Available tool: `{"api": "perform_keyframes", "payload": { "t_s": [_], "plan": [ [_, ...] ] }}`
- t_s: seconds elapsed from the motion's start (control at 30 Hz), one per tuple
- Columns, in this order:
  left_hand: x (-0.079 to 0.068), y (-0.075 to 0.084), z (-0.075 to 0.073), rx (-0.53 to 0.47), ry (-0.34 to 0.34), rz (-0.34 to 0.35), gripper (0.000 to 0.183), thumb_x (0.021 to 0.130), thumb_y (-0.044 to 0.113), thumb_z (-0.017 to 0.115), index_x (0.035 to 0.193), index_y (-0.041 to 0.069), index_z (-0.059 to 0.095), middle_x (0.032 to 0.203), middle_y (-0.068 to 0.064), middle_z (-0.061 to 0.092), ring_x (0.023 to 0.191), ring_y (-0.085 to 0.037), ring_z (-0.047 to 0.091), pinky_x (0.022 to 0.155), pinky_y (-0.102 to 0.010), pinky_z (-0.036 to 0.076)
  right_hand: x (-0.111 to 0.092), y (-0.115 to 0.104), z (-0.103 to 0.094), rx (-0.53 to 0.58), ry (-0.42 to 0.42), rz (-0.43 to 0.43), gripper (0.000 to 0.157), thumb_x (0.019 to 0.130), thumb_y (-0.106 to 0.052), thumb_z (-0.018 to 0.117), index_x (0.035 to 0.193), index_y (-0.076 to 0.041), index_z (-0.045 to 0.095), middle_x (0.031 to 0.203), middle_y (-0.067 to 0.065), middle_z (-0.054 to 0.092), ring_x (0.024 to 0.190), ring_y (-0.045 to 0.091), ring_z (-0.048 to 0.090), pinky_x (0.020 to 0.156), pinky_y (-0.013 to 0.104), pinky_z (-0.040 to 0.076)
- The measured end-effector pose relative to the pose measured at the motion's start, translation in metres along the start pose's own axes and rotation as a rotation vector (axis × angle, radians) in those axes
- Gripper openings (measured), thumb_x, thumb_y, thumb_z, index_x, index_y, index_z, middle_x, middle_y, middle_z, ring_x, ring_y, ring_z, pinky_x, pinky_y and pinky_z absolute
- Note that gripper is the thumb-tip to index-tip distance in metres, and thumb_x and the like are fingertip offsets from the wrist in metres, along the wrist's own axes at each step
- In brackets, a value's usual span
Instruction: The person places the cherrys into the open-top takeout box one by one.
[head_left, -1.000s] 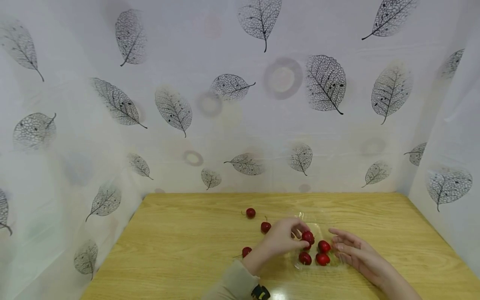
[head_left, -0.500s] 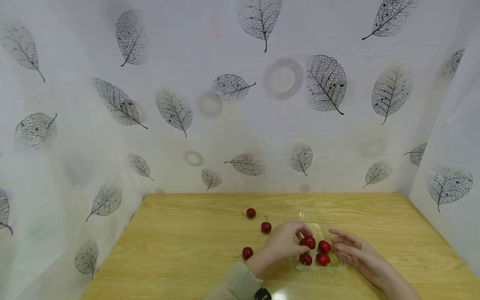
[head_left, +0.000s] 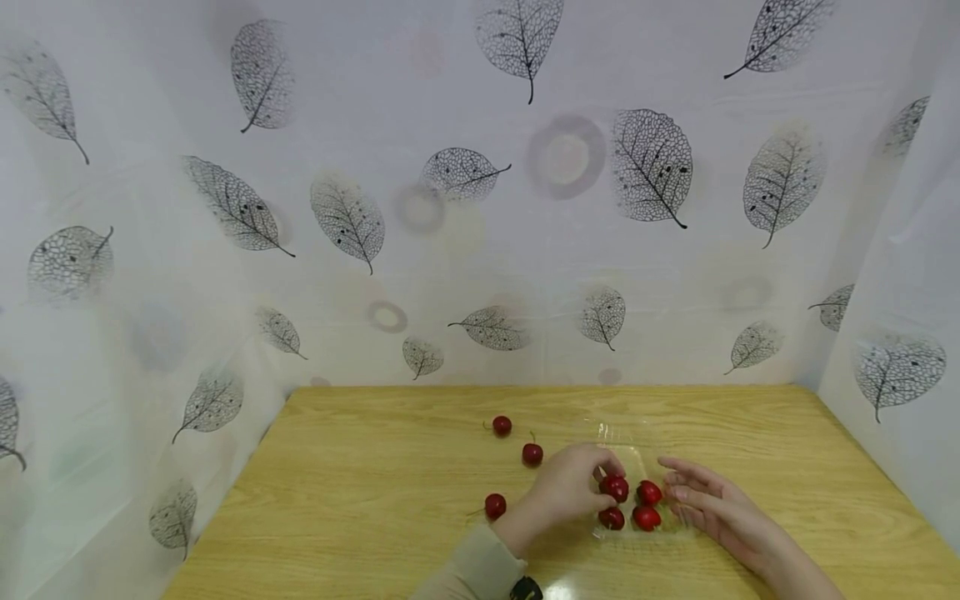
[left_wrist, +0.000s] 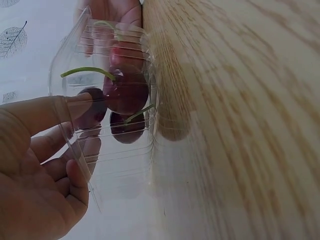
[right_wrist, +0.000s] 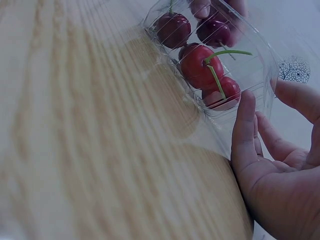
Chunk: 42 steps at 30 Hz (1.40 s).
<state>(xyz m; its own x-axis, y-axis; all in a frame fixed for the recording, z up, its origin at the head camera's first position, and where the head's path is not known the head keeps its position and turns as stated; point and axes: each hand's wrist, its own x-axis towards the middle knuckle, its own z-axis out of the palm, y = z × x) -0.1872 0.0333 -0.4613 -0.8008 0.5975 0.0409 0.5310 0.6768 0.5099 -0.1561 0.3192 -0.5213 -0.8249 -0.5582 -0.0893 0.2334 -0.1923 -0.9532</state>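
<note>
- Container (head_left: 633, 460): clear thin plastic, glossy, ribbed along the walls, streaked with bright reflections.
- Cherries (head_left: 647, 518): smooth skins, glossy, small pale highlights.
- Stems (left_wrist: 86, 69): smooth, duller than the skins.
- Tabletop (head_left: 375, 475): wood-grained, smooth, low sheen, one white glare patch.
- Backdrop (head_left: 551, 242): thin sheeting, smooth, faintly creased, soft sheen at right; cloth or plastic, cannot tell which.
- Sleeve (head_left: 480, 568): cloth, matt.
- Wristband (head_left: 527, 589): dark, material unclear.

A container (head_left: 636, 457) is standing on the right half of the table (head_left: 337, 467). Inside it, the left hand (head_left: 572, 483) is holding one cherry (head_left: 616, 488) behind a second cherry (head_left: 611, 519) at the front left corner; two more cherries (head_left: 647, 518) are lying toward the right hand (head_left: 716, 510). Left of the container, three loose cherries (head_left: 532, 454) are lying, the rearmost near the table's back edge.
</note>
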Motion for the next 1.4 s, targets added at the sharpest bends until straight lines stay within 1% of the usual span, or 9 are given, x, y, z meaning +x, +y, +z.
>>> {"api": "perform_keyframes", "payload": {
  "t_s": [0.23, 0.43, 0.63, 0.8, 1.1, 1.27, 1.4],
  "plan": [
    [-0.001, 0.0, -0.001, -0.015, -0.006, -0.007, 0.033, 0.084, 0.016, 0.091, 0.112, 0.025, 0.076, 0.103, 0.016, 0.073, 0.088, 0.004, 0.062, 0.076, -0.011, 0.049, 0.0, 0.0, -0.001, 0.002, 0.0, 0.011, 0.05, 0.114, -0.008, 0.037, 0.137, -0.045, 0.061, 0.133, -0.012, 0.058, 0.124, 0.0, 0.062, 0.108, 0.02, 0.053],
    [-0.001, 0.001, -0.002, -0.025, -0.004, 0.006, 0.03, 0.086, 0.016, 0.09, 0.112, 0.022, 0.077, 0.098, 0.014, 0.072, 0.085, 0.005, 0.061, 0.076, -0.01, 0.049, 0.0, -0.001, 0.0, 0.003, -0.002, 0.013, 0.05, 0.114, -0.008, 0.037, 0.137, -0.045, 0.061, 0.133, -0.012, 0.058, 0.125, -0.001, 0.062, 0.108, 0.02, 0.053],
    [-0.001, -0.001, -0.003, -0.043, 0.005, 0.022, 0.028, 0.087, 0.018, 0.089, 0.112, 0.021, 0.077, 0.097, 0.014, 0.072, 0.085, 0.006, 0.061, 0.078, -0.009, 0.049, 0.0, -0.001, 0.0, 0.009, 0.002, 0.015, 0.05, 0.114, -0.008, 0.037, 0.137, -0.045, 0.062, 0.133, -0.013, 0.059, 0.125, -0.001, 0.062, 0.108, 0.02, 0.053],
    [-0.002, -0.002, -0.004, -0.118, 0.01, 0.023, 0.027, 0.087, 0.016, 0.088, 0.112, 0.019, 0.077, 0.098, 0.013, 0.073, 0.084, 0.007, 0.06, 0.076, -0.009, 0.05, 0.0, -0.001, 0.0, 0.007, 0.002, 0.009, 0.051, 0.114, -0.007, 0.037, 0.137, -0.045, 0.062, 0.132, -0.012, 0.059, 0.124, 0.0, 0.063, 0.108, 0.021, 0.053],
    [-0.005, -0.002, -0.009, -0.332, 0.009, 0.008, 0.027, 0.087, 0.007, 0.086, 0.111, 0.013, 0.076, 0.099, 0.005, 0.074, 0.085, 0.002, 0.062, 0.074, -0.011, 0.052, 0.0, 0.002, -0.001, -0.02, 0.032, 0.001, 0.051, 0.114, -0.007, 0.038, 0.136, -0.046, 0.061, 0.133, -0.013, 0.059, 0.123, 0.001, 0.063, 0.107, 0.02, 0.053],
    [-0.006, -0.003, -0.011, -0.38, 0.006, 0.003, 0.027, 0.087, 0.005, 0.084, 0.113, 0.011, 0.076, 0.102, 0.0, 0.076, 0.086, -0.001, 0.064, 0.073, -0.012, 0.052, 0.0, 0.002, -0.001, -0.018, 0.03, -0.002, 0.051, 0.114, -0.007, 0.038, 0.137, -0.046, 0.061, 0.132, -0.012, 0.06, 0.123, 0.001, 0.063, 0.107, 0.021, 0.054],
    [-0.007, -0.003, -0.014, -0.383, 0.007, 0.013, 0.027, 0.088, 0.005, 0.084, 0.114, 0.01, 0.076, 0.105, -0.002, 0.077, 0.089, -0.003, 0.066, 0.075, -0.012, 0.052, 0.0, 0.002, -0.001, -0.013, 0.029, 0.001, 0.051, 0.114, -0.006, 0.038, 0.137, -0.045, 0.061, 0.133, -0.012, 0.06, 0.123, 0.001, 0.063, 0.107, 0.021, 0.053]
  ]
}}
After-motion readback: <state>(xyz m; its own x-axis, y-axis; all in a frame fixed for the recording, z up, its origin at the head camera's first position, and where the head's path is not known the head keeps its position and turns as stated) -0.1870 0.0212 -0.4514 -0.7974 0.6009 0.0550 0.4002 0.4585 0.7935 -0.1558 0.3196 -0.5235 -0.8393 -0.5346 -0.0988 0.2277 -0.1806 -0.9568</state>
